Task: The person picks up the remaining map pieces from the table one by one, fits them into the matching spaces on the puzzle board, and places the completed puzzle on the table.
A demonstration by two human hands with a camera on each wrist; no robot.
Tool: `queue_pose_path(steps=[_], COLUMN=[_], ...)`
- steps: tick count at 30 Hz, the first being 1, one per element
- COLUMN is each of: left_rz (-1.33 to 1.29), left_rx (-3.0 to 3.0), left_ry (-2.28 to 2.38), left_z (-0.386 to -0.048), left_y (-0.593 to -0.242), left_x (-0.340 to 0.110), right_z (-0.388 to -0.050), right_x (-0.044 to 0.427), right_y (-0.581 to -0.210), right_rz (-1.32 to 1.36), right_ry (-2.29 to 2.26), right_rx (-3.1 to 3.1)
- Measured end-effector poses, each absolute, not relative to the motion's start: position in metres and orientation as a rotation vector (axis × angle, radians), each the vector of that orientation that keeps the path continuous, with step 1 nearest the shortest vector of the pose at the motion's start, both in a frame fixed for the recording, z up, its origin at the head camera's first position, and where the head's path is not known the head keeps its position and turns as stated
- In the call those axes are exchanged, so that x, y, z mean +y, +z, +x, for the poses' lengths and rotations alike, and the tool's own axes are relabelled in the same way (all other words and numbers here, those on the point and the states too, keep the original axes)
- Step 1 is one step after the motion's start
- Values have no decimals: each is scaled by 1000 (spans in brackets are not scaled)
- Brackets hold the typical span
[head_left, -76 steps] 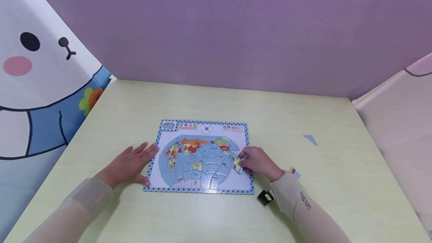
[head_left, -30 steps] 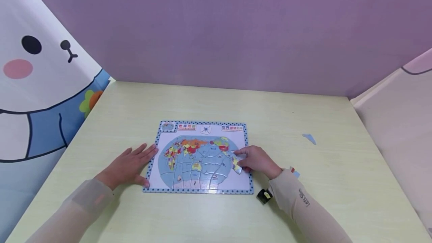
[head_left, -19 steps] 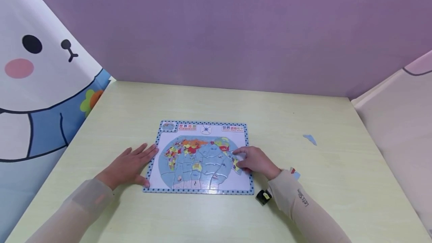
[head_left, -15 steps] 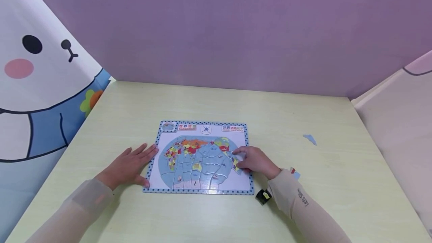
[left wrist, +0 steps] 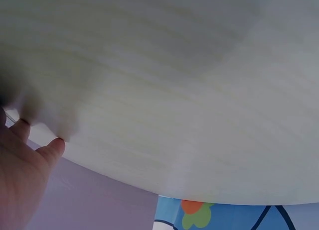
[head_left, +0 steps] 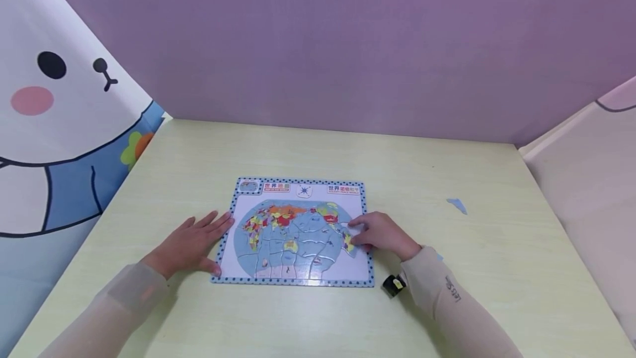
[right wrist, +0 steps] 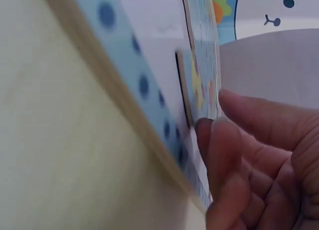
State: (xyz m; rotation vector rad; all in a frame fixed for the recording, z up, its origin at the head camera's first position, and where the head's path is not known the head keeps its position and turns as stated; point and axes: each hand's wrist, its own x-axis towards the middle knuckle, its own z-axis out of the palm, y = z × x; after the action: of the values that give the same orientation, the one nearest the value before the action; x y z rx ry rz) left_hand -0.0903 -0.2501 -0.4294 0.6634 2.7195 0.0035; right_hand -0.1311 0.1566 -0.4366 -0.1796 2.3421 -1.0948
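A world-map jigsaw board point(head_left: 298, 280) with a dotted blue border lies flat on the table. My left hand point(head_left: 191, 245) rests spread along its left edge; in the left wrist view that hand point(left wrist: 22, 165) shows only partly. At the map's right side, a blue and yellow puzzle piece point(head_left: 348, 241) lies on the board. My right hand point(head_left: 385, 233) is beside it, thumb and index finger apart at the piece. In the right wrist view, the piece point(right wrist: 195, 88) lies just beyond the fingertips of my right hand point(right wrist: 254, 160); contact is hard to tell.
A loose blue puzzle piece point(head_left: 457, 205) lies on the table point(head_left: 507, 225) to the right. Another piece point(head_left: 439, 257) is mostly hidden behind my right sleeve. A small black device point(head_left: 393, 285) sits at my right wrist. A purple wall point(head_left: 343, 48) closes the back.
My right hand turned the piece slightly and pressed on it, then its fingertips drew back a little to the right. The right sleeve now covers more of the nearer loose piece. My left hand stayed.
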Motion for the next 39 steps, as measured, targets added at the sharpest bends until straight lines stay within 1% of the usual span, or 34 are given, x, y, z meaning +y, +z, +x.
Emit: queue_pose_path(steps=[21,24,28,34,39], left_rz=[647,647,654,651,655], left_rx=[2695,2698,2699,2697,2698], left_ry=[-21,-22,-18,-14,-8], left_z=[-94,-94,-94,-93,-94], left_y=[-431,-431,-431,-430,-431], left_x=[-250,-251,-250,-250,-251], right_z=[-150,-153,-153,-152,-152], right_x=[201,206,214,224,234], right_y=[-428,-432,-434,-435,-437], right_rz=[-250,-300,-353,-327,-361], right_ry=[-1052,-1052,-1069,-1079,-1092], right_rx=[2452,2500,2543,2562,2617])
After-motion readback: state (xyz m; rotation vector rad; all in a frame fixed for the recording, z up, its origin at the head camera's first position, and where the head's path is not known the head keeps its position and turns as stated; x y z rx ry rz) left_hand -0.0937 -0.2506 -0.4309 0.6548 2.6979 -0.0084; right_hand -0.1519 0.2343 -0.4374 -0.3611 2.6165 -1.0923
